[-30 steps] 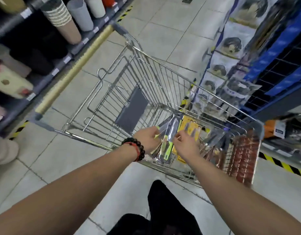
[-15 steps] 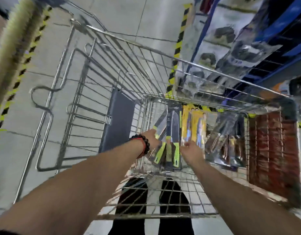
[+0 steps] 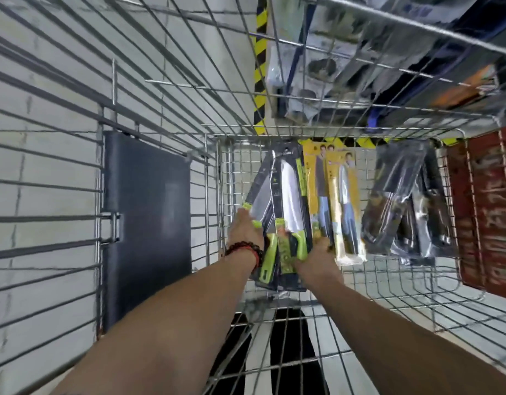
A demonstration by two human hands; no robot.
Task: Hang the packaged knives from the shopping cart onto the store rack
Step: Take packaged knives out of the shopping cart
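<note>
Down in the shopping cart, your left hand and right hand each grip the green-handled packaged knives lying on its floor. You look to be at pickup; next, lift them clear toward the rack.

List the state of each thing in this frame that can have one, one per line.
Green-handled knife packs: in the cart, fanned, gripped from both sides.
Left hand: fingers curled on the packs' left edge.
Right hand: grips the packs' lower right side.
Yellow knife packs: lying in the cart, untouched.
Dark packs: lying in the cart, untouched.
Shopping cart: still loaded.
Grey flap: flat against the cart wall.
</note>
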